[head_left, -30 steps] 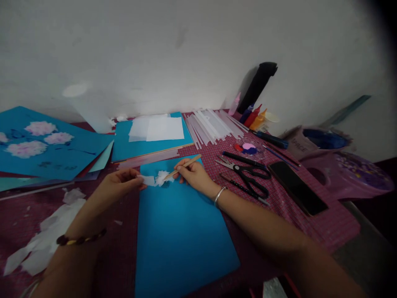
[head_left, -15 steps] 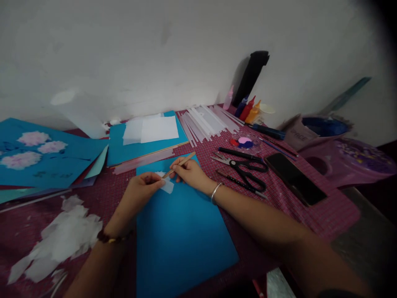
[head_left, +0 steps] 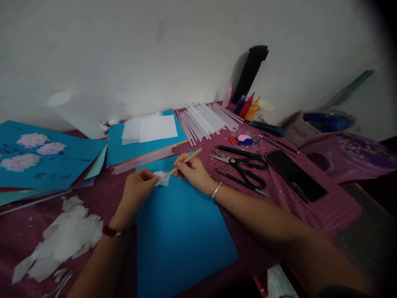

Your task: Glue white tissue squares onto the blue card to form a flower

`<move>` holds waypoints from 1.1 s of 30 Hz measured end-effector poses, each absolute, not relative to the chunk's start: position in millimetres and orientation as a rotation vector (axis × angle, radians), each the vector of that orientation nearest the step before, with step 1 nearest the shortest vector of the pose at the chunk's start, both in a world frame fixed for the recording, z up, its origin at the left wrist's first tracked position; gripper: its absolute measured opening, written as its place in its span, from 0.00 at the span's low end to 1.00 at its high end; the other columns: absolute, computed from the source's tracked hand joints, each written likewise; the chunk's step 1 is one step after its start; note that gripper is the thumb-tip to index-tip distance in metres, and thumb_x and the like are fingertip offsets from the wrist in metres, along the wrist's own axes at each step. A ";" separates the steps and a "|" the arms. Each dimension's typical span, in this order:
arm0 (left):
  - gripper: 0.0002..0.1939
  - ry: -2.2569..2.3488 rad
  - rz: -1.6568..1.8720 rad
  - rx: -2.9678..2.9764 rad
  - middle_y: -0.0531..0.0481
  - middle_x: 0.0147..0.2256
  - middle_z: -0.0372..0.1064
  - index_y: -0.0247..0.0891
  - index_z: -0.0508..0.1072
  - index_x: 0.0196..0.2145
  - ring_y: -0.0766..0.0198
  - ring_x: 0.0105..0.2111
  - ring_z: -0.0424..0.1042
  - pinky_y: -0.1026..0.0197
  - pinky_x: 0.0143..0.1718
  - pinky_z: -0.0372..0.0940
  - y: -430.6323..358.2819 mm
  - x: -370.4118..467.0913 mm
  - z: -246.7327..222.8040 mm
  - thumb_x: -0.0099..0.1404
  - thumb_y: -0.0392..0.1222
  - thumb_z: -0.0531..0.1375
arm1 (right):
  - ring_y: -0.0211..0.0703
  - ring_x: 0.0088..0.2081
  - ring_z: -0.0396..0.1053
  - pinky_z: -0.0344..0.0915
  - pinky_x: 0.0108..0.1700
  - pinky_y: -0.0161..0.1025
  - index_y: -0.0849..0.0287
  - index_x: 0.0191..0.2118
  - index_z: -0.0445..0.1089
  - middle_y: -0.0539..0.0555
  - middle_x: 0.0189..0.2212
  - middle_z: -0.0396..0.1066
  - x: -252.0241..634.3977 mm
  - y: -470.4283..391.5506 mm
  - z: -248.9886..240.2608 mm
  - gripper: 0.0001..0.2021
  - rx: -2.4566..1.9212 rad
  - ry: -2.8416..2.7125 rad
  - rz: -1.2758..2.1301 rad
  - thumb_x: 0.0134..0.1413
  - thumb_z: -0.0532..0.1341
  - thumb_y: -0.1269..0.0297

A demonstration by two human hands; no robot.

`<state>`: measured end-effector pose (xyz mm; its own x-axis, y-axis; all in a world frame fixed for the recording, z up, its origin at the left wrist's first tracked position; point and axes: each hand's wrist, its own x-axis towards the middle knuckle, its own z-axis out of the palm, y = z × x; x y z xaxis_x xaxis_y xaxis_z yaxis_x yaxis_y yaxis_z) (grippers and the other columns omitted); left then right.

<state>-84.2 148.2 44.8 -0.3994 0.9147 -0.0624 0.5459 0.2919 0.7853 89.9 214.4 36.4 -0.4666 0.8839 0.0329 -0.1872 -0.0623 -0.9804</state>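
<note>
My right hand (head_left: 190, 169) is closed around a thin wooden stick (head_left: 194, 155), its lower tip resting at a small jagged-edged piece of white tissue paper (head_left: 163, 179). At the left edge of that piece, the thumb and forefinger of my left hand (head_left: 142, 184) are pinched together on the paper. Both hands are over the upper end of a blue sheet (head_left: 186, 231), which lies lengthwise in front of me.
Scissors (head_left: 242, 163), pens and a phone (head_left: 294, 176) lie on the right. Behind are white paper strips (head_left: 211, 120), paint bottles (head_left: 248, 106) and white sheets (head_left: 159, 128). Crumpled tissue (head_left: 66, 236) and a blue flower picture (head_left: 77, 155) are on the left.
My right hand has shifted slightly right with the stick, and my left hand slightly left. More of the jagged paper piece shows between them, turned flatter.
</note>
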 end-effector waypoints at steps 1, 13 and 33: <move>0.14 2.048 0.959 1.300 0.56 0.17 0.61 0.38 0.66 0.19 0.68 0.19 0.59 0.65 0.20 0.52 148.3 -84.7 43.2 0.47 0.49 0.63 | 0.31 0.19 0.64 0.60 0.21 0.28 0.59 0.30 0.63 0.45 0.18 0.67 89.3 213.5 34.9 0.03 -0.786 -1.424 1.656 0.54 0.55 0.71; 0.16 2.028 1.141 1.181 0.54 0.22 0.66 0.37 0.71 0.28 0.66 0.23 0.63 0.64 0.24 0.57 146.6 -87.3 49.2 0.51 0.54 0.62 | 0.33 0.23 0.66 0.60 0.25 0.30 0.60 0.33 0.65 0.48 0.25 0.69 90.3 210.1 24.1 0.06 -0.787 -1.828 1.430 0.58 0.53 0.67; 0.10 1.983 1.320 1.088 0.55 0.24 0.66 0.37 0.70 0.27 0.65 0.27 0.65 0.63 0.30 0.59 140.2 -86.9 36.8 0.53 0.48 0.60 | 0.33 0.19 0.64 0.61 0.21 0.30 0.58 0.32 0.63 0.46 0.20 0.68 91.2 209.9 29.8 0.05 -0.882 -1.397 1.635 0.53 0.55 0.62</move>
<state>-86.9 140.2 36.8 -0.5441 0.8389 0.0124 0.3353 0.2039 0.9198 91.2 209.9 29.8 -0.4418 0.8970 -0.0114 -0.1284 -0.0758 -0.9888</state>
